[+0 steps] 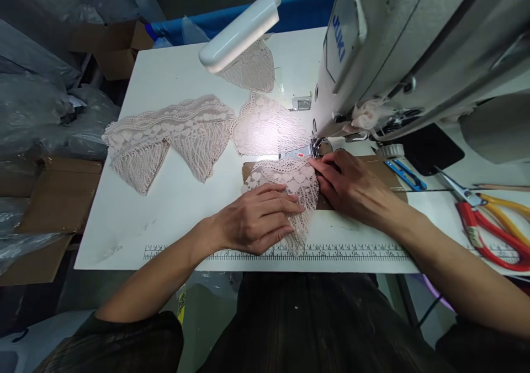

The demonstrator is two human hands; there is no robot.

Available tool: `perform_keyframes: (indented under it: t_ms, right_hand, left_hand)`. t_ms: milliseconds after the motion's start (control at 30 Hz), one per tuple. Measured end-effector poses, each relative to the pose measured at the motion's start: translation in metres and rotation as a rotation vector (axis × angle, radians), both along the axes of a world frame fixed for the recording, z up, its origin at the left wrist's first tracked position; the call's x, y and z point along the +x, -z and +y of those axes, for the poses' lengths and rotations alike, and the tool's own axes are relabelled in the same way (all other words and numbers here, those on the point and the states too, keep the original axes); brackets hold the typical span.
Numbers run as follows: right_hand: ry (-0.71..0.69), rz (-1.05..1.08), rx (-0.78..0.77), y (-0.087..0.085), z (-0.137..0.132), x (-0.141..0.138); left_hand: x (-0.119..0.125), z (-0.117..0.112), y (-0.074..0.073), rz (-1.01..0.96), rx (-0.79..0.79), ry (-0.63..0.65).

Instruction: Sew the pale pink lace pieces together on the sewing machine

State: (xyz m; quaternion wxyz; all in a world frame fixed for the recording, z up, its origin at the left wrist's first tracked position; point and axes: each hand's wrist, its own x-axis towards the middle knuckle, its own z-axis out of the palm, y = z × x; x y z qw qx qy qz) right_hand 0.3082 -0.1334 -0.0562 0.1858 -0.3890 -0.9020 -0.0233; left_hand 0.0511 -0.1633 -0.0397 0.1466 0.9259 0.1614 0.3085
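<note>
A pale pink lace piece [304, 188] lies just in front of the presser foot [317, 147] of a JUKI sewing machine [372, 41]. My left hand [260, 218] rests flat on this lace, fingers stretched toward the right. At its upper right edge, by the foot, my right hand [345, 182] has thumb and fingers pressed together on the lace. Behind the foot, another lace piece [265, 127] spreads under the lamp's light. It touches a row of scalloped lace pieces [174, 135] on the left.
A white lamp [240, 30] hangs over a further lace piece [252, 66]. A printed ruler [351, 253] runs along the table's front edge. Rightward lie a blue cutter [406, 175], orange-handled scissors [467, 196] and red-handled scissors [492, 240]. Cardboard boxes [60, 190] and plastic bags stand left.
</note>
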Motion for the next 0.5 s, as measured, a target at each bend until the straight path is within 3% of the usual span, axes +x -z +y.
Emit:
perform_keyframes:
  t_ms: [200, 333, 500]
  right_hand:
    - [-0.019, 0.069, -0.039, 0.001, 0.002, 0.002]
    - [-0.006, 0.205, -0.125, -0.005, 0.004, 0.014]
    - [0.026, 0.225, -0.228, -0.009, 0.004, 0.024]
  left_hand:
    - [0.001, 0.003, 0.003, -0.025, 0.038, 0.045]
    - [0.003, 0.004, 0.006, -0.045, 0.06, 0.05]
    - [0.003, 0.004, 0.008, -0.061, 0.08, 0.019]
